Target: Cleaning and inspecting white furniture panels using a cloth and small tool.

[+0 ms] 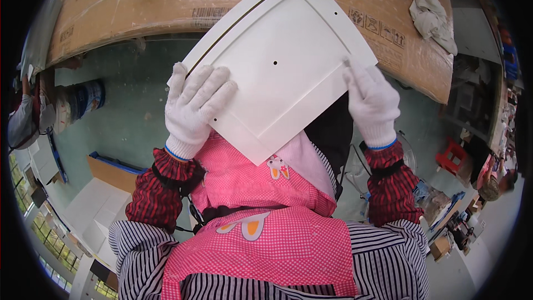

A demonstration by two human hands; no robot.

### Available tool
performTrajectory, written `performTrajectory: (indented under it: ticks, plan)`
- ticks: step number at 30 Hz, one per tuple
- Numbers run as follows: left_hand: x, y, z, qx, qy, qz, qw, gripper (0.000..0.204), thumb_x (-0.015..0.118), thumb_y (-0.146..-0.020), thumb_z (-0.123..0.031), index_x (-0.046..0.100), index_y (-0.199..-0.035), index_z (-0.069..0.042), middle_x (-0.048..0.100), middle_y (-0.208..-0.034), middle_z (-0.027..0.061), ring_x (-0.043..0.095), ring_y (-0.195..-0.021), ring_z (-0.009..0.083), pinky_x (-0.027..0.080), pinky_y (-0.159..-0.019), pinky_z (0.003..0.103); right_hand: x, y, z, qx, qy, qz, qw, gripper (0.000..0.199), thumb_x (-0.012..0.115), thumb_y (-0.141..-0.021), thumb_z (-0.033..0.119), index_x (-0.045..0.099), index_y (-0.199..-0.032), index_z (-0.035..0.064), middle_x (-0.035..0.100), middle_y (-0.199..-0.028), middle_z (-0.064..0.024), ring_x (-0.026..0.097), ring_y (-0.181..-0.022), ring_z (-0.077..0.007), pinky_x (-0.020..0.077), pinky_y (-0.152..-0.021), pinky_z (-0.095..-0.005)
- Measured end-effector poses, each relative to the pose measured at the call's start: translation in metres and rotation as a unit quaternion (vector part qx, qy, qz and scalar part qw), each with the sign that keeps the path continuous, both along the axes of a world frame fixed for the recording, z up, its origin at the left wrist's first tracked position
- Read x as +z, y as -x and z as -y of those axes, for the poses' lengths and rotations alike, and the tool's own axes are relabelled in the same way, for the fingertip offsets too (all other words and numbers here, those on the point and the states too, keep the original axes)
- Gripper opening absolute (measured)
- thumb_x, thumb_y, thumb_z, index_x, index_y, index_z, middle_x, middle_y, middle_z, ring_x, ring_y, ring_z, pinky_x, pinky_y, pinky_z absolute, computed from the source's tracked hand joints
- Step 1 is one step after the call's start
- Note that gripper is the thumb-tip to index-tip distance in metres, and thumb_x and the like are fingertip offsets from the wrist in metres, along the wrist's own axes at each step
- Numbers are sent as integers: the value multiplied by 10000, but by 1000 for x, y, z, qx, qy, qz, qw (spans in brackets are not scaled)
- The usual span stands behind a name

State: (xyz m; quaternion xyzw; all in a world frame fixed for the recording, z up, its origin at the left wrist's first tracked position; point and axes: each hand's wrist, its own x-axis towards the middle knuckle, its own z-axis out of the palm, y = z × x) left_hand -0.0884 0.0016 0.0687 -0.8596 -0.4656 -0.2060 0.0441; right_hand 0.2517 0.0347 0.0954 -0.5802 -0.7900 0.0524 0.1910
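A white framed panel (277, 91), with a long dark slot along its upper left border and several small dark holes, is tilted in front of me. Its lower corner reaches my pink checked apron (261, 244). My left hand (195, 103), in a white knit glove, grips the left side, its fingers spread over the panel's face and the thumb out of sight. At the opposite side, my gloved right hand (373, 97) is closed on the right edge, fingertips on the front; what lies behind the panel is hidden.
Beyond the panel is a cardboard-covered work surface (139, 14), with a crumpled pale cloth (427, 11) at its right. A red stool (452, 155) stands farther right, near a floor fan (402, 158). A blue bucket (89, 97) and another person (30, 111) are at left.
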Motion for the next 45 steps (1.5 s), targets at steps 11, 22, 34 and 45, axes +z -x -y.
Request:
performTrajectory:
  ticks: [11,22,34,45]
  plan:
    - [1,0,1,1,4,2,1000,285,678,-830,-136,715,-1112,-153,727,-1223,69,673,-1172,298,410,-1154,564,0,4,10,65,12,1,998,384,682,-875,77,718,-1252,142,697,-892,-75,681,-713,-277,551,-610,-367]
    - [2,1,2,-9,10,-16,1000,282,654,-839,-133,701,-1117,-137,725,-1226,90,674,-1170,313,438,-1121,581,-8,-33,-18,-103,-24,-1,994,322,717,-918,140,721,-1239,113,681,-888,-103,668,-713,-311,552,-643,-384]
    - [-1,0,-1,-4,7,-18,1000,320,651,-830,-172,701,-1145,-179,722,-1235,42,676,-1158,260,427,-1132,548,2,-30,-15,-70,2,-56,996,348,744,-908,141,724,-1254,162,607,-784,-88,645,-663,-279,526,-610,-369]
    - [1,-2,-1,-9,23,-17,1000,280,654,-840,-138,702,-1116,-126,725,-1217,104,673,-1171,324,444,-1110,565,3,-14,-10,-79,8,-6,997,289,721,-926,143,719,-1215,159,642,-829,-92,673,-694,-305,536,-603,-377]
